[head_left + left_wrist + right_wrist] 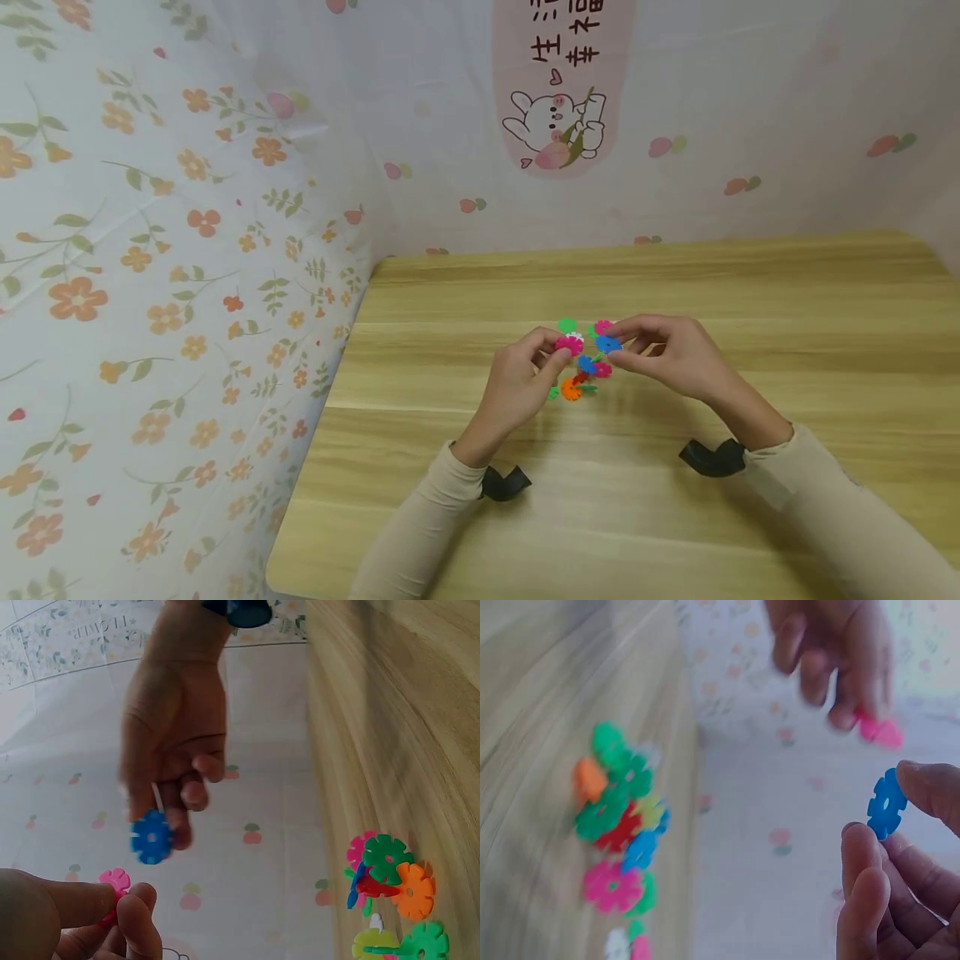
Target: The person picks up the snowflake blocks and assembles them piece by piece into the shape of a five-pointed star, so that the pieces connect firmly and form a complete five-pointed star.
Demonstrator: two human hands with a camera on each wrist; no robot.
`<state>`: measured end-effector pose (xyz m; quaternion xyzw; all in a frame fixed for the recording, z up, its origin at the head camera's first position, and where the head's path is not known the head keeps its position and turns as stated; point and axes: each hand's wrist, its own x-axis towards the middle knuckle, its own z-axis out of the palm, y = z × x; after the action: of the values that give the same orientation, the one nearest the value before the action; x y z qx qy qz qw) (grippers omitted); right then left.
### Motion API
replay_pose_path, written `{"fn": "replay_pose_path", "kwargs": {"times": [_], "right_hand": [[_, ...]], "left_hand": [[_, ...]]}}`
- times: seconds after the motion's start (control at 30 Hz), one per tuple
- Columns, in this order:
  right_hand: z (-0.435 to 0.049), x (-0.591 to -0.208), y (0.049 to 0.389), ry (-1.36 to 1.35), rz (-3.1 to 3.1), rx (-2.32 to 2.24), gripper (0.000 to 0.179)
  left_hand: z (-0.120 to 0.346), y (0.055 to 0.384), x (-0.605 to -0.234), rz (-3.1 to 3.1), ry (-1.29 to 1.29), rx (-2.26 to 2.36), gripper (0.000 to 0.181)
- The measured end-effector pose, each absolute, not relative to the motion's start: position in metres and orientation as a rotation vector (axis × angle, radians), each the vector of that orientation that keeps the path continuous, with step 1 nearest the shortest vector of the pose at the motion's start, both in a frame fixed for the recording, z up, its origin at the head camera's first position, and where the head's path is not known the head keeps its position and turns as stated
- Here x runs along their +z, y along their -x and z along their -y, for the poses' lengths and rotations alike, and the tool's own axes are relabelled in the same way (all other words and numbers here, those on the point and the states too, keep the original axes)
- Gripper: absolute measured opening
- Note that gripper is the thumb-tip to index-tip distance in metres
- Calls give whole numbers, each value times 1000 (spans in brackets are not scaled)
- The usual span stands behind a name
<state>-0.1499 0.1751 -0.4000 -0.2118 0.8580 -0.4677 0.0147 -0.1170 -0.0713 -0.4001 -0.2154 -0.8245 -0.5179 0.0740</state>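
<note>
My left hand (pixel 517 383) pinches a pink notched, flower-shaped plastic disc (pixel 570 345) between thumb and fingertips. A similar blue disc (pixel 608 344) is pinched by its edge in my right hand (pixel 678 357). Both are held up over the table, a short gap apart; the right wrist view shows the blue disc (pixel 887 803) below the pink one (pixel 881 732). Beneath the hands lies a loose cluster of such discs, among them an orange one (pixel 572 389), a red one (pixel 620 829) and a green one (pixel 388 859). My hands partly hide this cluster in the head view.
The discs lie on a wood-grain table (pixel 420 333). A printed cloth with a rabbit picture (pixel 555 125) hangs behind the far edge, and a floral cloth (pixel 165 317) hangs along the left. Black wrist mounts (pixel 712 458) stick out from both sleeves.
</note>
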Motion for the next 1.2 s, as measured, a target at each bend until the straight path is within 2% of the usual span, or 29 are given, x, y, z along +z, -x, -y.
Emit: {"fn": "replay_pose_path", "kwargs": {"times": [0.2,0.6,0.9,1.2], "right_hand": [[-169,-385,139,741,-2642,-1491,29],[-166,-387,136,938,-2737,-1440,31],[-159,-385,134,962,-2775,-1441,30],[-150,-386,133,1128,-2851,-1405,29]], "left_hand": [[69,116,-398,2485,659,-1524,11],[68,113,-395,2508,736,-1461,11],[68,114,-399,2422,789,-1321,12],[66,115,-403,2391,757,-1220,11]]}}
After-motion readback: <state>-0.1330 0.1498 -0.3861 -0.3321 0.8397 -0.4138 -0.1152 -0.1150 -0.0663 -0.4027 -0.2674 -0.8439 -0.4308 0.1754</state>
